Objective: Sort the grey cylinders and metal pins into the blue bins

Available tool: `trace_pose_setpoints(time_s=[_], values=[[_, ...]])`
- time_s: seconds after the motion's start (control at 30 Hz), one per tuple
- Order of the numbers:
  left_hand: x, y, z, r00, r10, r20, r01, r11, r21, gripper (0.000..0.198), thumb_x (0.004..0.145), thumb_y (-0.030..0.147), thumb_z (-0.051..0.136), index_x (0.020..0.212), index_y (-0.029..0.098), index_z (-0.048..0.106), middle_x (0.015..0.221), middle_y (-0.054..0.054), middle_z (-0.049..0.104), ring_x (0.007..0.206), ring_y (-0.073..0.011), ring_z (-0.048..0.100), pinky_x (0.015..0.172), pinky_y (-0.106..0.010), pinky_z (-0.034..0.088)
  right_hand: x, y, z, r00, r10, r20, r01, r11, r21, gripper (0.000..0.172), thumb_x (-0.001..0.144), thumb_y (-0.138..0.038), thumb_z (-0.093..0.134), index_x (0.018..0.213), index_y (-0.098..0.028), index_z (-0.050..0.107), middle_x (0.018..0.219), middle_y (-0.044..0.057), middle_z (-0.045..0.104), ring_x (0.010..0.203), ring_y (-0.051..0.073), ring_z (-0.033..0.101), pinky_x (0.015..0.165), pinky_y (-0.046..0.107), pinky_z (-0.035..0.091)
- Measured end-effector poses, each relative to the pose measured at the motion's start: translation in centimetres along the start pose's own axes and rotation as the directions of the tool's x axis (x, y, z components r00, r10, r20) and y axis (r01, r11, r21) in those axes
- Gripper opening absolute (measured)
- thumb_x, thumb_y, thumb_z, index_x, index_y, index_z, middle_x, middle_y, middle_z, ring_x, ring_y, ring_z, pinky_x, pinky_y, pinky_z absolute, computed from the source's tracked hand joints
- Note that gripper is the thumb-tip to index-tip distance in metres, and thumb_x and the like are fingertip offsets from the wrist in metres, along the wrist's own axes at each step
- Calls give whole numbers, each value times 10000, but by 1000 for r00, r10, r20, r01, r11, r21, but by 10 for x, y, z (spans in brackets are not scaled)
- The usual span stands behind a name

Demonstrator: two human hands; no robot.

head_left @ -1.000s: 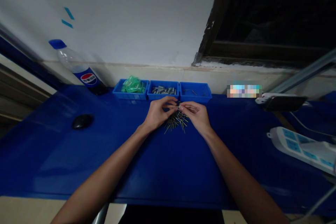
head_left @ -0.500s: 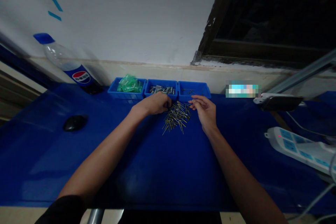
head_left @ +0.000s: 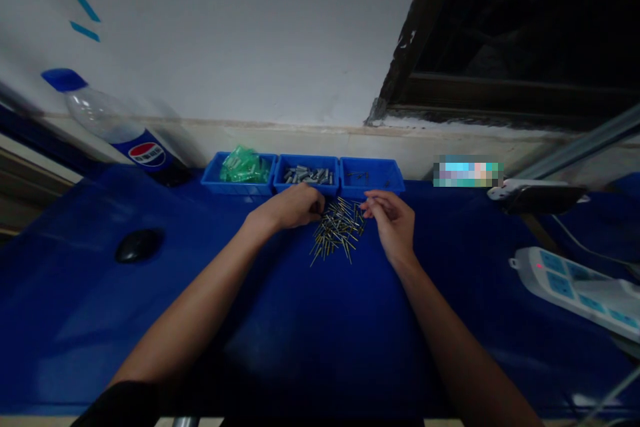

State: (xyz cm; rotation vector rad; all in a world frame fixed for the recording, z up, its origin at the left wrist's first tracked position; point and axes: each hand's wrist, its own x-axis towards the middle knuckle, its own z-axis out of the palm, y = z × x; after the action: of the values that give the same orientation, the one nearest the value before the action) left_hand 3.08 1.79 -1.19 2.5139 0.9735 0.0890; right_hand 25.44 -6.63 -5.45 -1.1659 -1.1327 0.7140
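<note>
A loose heap of thin metal pins [head_left: 337,230], some brassy and some silvery, lies on the blue table between my hands. My left hand [head_left: 299,205] rests at the heap's left edge, its fingers curled closed; whatever they grip is hidden. On the other side, my right hand [head_left: 393,217] has thumb and fingers pinched together at the heap's right edge. Anything in that pinch is too small to make out. Just behind the heap, the right blue bin [head_left: 373,188] contains a few small dark pins [head_left: 357,176].
Short metal cylinders [head_left: 307,175] fill the middle bin [head_left: 281,185]; green translucent pieces [head_left: 245,165] fill the left bin [head_left: 213,181]. A cola bottle [head_left: 115,121] and black mouse [head_left: 136,246] stand left. Right are a phone [head_left: 543,198] and power strip [head_left: 565,280].
My right hand has lowered slightly from the right bin's front edge toward the heap. The left hand stays beside the heap. The view has shifted a little.
</note>
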Motion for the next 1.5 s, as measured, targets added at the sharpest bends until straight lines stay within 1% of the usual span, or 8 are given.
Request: trace_pose_setpoints(time_s=[0.33,0.53,0.63,0.9,1.07,1.27,1.37,1.5], values=[[-6,-7,-3,999,-9,44,16,990,-141,146,841,128,690,911,212,786,843,-32,790,736,-164,722,673,-255,509,-3,-3,-4,1000,-9,-20,8,998,-59,124,934,-336,705,988,-240,761,773,15,770,675,186,711,667,346,577],[-5,-7,0,1000,-4,13,5,993,-116,95,861,174,708,907,210,783,831,-33,778,733,-164,709,682,-256,502,-6,4,-4,998,-33,48,40,986,-162,149,958,-340,670,1020,-239,760,791,19,774,668,185,696,687,345,551],[-5,-4,-1,999,-7,41,11,993,-115,80,870,201,717,915,207,784,828,-34,778,727,-167,703,679,-261,494,-6,8,-4,997,-50,67,61,983,-173,161,964,-343,653,1025,-242,762,789,17,772,674,186,702,680,336,553],[-6,-2,1,993,-57,100,62,997,-48,113,851,170,713,950,177,768,880,-50,772,769,-166,680,697,-269,472,-6,4,-6,995,-78,64,87,983,-162,154,964,-310,635,1023,-229,753,754,3,747,638,163,673,670,327,521],[-3,3,2,992,-74,107,66,995,75,117,856,118,655,909,174,744,878,-58,755,785,-169,654,729,-287,453,-1,-6,2,997,-65,44,68,996,-62,134,956,-268,611,977,-224,737,729,0,718,610,148,646,625,312,513],[-6,9,4,992,-99,82,81,977,198,200,942,110,534,850,163,703,887,-81,738,746,-164,626,682,-288,434,26,-21,13,972,-100,215,106,994,-17,135,961,-290,609,1005,-243,728,765,16,712,627,158,647,631,333,536],[-9,11,0,990,-122,76,100,963,250,217,961,92,502,877,159,690,875,-79,735,715,-163,618,639,-290,413,33,-21,15,966,-91,243,104,994,-41,148,970,-309,595,1021,-249,720,791,24,715,642,163,651,644,340,544],[-11,15,-12,997,-71,15,68,987,142,149,937,84,563,927,163,689,820,-42,730,720,-153,640,651,-268,432,32,-10,10,958,-89,273,115,990,-81,160,961,-298,596,1026,-233,728,744,18,701,622,160,639,616,335,513]])
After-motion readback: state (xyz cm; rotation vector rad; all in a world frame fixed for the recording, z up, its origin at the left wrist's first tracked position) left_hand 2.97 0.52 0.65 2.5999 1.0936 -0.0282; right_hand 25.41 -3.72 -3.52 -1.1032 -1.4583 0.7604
